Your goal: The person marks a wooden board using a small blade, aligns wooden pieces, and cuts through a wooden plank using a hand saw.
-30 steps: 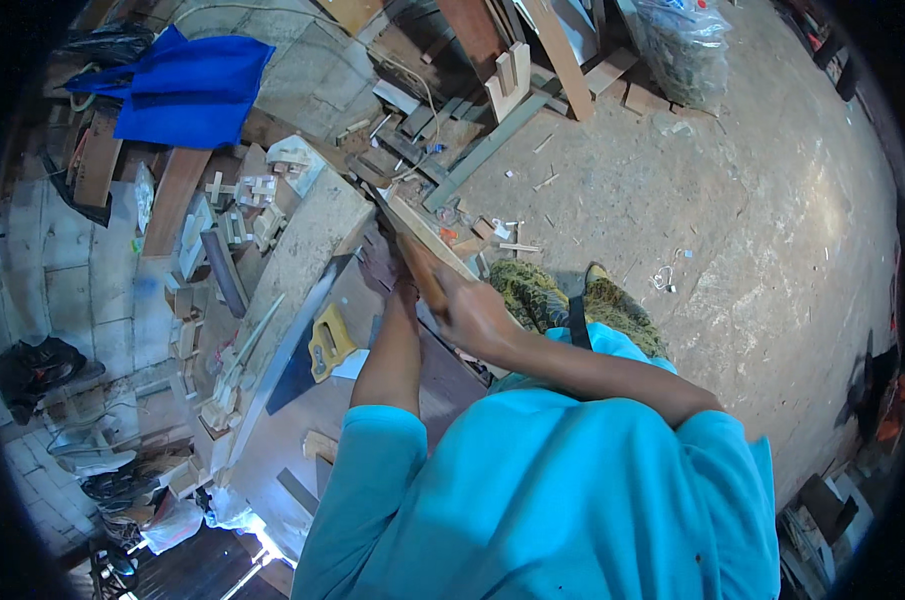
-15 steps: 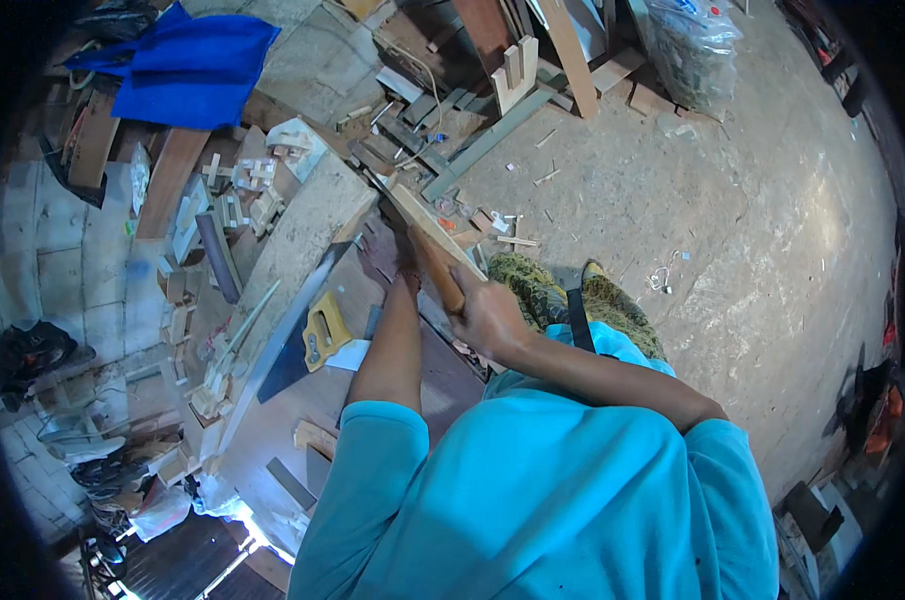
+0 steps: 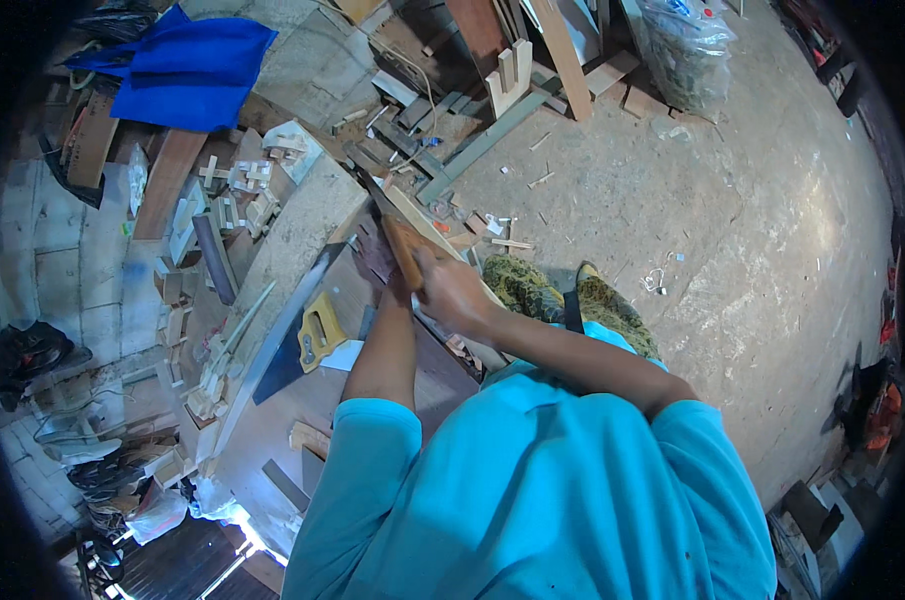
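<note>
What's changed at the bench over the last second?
Little has changed. The right hand still grips the wooden-handled tool on the pale wood strip, pushed slightly forward along it. The left hand stays pressed on the workpiece beside it. The handsaw with its yellow handle lies where it was on the bench.

The left hand (image 3: 377,262) is mostly hidden behind the right hand (image 3: 452,295); the tool's blade tip (image 3: 357,170) is too small to identify.
</note>
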Demonstrator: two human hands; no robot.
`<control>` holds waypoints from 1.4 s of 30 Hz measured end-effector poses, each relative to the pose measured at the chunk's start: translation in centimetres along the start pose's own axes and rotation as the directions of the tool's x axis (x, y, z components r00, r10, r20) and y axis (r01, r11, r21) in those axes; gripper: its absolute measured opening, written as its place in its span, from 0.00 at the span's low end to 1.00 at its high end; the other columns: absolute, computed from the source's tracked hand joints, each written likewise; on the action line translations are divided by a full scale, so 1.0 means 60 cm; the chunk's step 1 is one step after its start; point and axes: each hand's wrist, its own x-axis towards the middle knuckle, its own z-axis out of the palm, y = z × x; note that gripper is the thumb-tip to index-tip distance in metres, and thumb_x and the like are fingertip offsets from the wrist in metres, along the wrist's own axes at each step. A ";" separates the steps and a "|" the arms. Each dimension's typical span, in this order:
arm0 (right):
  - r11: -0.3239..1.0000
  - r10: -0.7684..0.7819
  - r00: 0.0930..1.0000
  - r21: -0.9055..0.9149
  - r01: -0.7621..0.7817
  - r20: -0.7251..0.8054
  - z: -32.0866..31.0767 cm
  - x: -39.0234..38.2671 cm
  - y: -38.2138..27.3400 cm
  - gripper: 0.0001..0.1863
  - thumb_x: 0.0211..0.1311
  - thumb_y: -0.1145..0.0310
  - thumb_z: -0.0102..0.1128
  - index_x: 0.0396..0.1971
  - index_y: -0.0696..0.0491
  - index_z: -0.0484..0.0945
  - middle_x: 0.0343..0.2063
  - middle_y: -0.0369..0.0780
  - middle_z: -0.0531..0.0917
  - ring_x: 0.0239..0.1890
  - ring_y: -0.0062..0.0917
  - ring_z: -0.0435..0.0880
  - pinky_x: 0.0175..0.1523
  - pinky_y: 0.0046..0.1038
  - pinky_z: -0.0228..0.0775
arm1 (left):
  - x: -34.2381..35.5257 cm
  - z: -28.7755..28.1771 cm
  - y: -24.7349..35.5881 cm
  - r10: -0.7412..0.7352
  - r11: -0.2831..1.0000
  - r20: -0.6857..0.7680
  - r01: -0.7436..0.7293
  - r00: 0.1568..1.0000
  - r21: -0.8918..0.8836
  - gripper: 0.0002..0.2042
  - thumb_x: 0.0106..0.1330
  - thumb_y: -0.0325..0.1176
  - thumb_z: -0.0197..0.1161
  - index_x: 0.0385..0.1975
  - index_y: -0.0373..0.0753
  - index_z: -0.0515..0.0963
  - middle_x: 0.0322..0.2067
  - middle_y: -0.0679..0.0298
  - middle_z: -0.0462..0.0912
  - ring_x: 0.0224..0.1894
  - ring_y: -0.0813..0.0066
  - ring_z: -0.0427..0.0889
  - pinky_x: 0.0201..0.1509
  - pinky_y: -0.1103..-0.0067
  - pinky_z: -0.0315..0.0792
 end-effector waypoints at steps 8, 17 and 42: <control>0.991 0.123 0.992 0.052 -0.124 0.011 -0.045 -0.018 -0.023 0.25 0.39 0.70 0.57 0.42 0.57 0.63 0.19 0.54 0.75 0.24 0.47 0.76 0.31 0.42 0.67 | 0.008 0.012 -0.001 -0.054 0.999 0.016 0.054 0.998 -0.006 0.20 0.57 0.44 0.46 0.47 0.42 0.65 0.43 0.60 0.69 0.43 0.65 0.70 0.44 0.71 0.65; 0.996 0.090 0.993 0.003 -0.090 -0.076 -0.015 0.022 -0.015 0.24 0.40 0.69 0.56 0.42 0.57 0.64 0.20 0.53 0.75 0.23 0.46 0.76 0.30 0.42 0.67 | 0.008 0.010 -0.005 0.051 0.999 0.038 -0.051 0.998 -0.006 0.21 0.57 0.44 0.46 0.49 0.42 0.64 0.45 0.60 0.68 0.45 0.66 0.69 0.45 0.72 0.64; 0.995 0.098 0.995 0.008 -0.098 0.011 -0.004 0.045 -0.019 0.19 0.42 0.69 0.58 0.34 0.59 0.64 0.17 0.54 0.74 0.24 0.48 0.75 0.29 0.43 0.66 | 0.001 0.046 -0.016 -0.050 0.999 -0.074 0.049 0.996 -0.011 0.18 0.56 0.38 0.47 0.48 0.50 0.66 0.41 0.60 0.69 0.42 0.63 0.70 0.43 0.67 0.62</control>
